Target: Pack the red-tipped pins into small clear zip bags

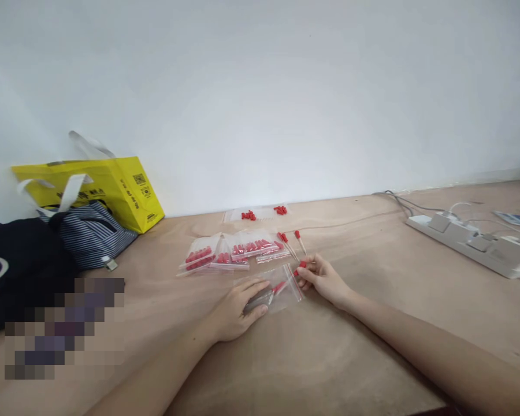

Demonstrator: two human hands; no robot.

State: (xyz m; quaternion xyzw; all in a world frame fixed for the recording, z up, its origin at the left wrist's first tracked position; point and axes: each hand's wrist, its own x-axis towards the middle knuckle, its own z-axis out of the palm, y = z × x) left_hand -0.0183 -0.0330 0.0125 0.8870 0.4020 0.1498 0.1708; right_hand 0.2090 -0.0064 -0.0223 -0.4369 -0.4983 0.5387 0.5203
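Note:
My left hand (pixel 238 309) rests on a clear zip bag (pixel 279 303) lying on the table, fingers apart, pressing its left part. A red piece (pixel 279 287) shows inside that bag. At the bag's open-looking right edge, my right hand (pixel 323 278) pinches a small red piece (pixel 302 266) between thumb and fingers. Just beyond it lie a few thin sticks with red tips (pixel 297 234). Several clear bags holding red pieces (pixel 199 258) overlap behind my left hand. Farther back, two small heaps of red pieces (pixel 280 210) sit on clear plastic.
At the left stand a yellow bag (pixel 134 196), a striped pouch (pixel 91 234) and a black bag (pixel 26 277). A white power strip (pixel 468 245) with plugs and cables lies on the table (pixel 372 358) at the right. A wall rises behind.

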